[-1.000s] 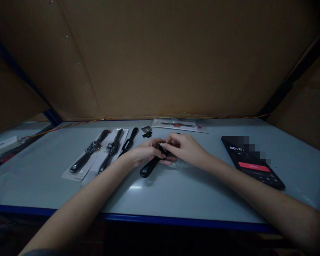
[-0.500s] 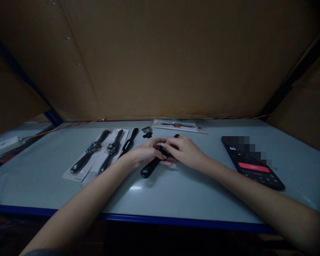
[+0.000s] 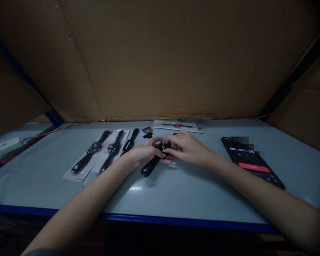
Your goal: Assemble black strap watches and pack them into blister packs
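While brown cardboard sheeting (image 3: 160,60) walls the pale grey desk (image 3: 176,199) — left hand (image 3: 146,151) and right hand (image 3: 189,149) sit together, clamped on a black rubber watch strap (image 3: 150,166).

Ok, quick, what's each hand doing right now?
Left hand: closed, holding the black watch strap.
Right hand: closed, fingers pinching the same strap at its dark middle section.
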`<state>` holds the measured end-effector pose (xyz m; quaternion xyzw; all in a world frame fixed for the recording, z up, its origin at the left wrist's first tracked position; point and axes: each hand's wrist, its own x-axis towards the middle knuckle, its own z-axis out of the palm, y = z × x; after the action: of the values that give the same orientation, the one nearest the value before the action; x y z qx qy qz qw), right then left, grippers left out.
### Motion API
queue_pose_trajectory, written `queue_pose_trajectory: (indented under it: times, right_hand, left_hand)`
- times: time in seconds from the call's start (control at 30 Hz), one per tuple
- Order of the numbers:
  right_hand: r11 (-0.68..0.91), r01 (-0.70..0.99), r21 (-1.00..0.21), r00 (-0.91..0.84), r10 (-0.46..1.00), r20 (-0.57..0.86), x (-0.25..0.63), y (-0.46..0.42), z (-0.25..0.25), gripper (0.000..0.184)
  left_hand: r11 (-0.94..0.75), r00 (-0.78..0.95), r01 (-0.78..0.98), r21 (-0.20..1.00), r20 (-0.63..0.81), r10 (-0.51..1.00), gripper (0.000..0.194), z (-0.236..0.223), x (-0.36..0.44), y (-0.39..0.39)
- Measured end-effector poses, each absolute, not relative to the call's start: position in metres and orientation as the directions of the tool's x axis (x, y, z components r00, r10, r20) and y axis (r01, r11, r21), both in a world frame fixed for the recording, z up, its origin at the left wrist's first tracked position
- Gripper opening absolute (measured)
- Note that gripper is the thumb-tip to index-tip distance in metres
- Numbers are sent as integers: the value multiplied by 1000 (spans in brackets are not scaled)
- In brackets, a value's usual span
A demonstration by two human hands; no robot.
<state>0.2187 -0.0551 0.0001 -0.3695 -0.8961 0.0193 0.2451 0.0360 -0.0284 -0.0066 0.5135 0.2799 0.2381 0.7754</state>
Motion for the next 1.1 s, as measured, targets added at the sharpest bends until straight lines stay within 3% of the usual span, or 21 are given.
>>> queue_pose_trajectory:
  times: [0.23, 0.4, 0.57, 0.7, 0.93, 1.1]
  right_hand:
    - [679, 716, -162, -565, 700, 437, 213, -60, -3, 15]
    - [633, 708, -313, -468, 752, 464, 223, -51, 1, 20]
    - [503, 735, -455, -230, 816, 529, 256, -12, -5, 21]
    - [442, 697, -565, -105, 842, 529, 269, 4, -9, 19]
    - [619, 614, -490, -479, 786, 391, 221, -40, -5, 14]
    - [636, 679, -367, -452, 756, 474, 202, -51, -8, 5]
  left_hand:
    - [366, 735, -89, 926, -187, 652, 60, -8, 36, -27]
    - [414, 730, -85, 906, -226, 645, 65, -9, 36, -26]
    - [462, 624, -80, 883, -317, 714, 53, -13, 35, -21]
    - [460, 625, -119, 880, -294, 724, 47, -13, 34, -19]
    - [387, 668, -113, 915, -218, 711, 60, -10, 38, -26]
    - [322, 610, -96, 942, -200, 767, 54, -11, 40, -28]
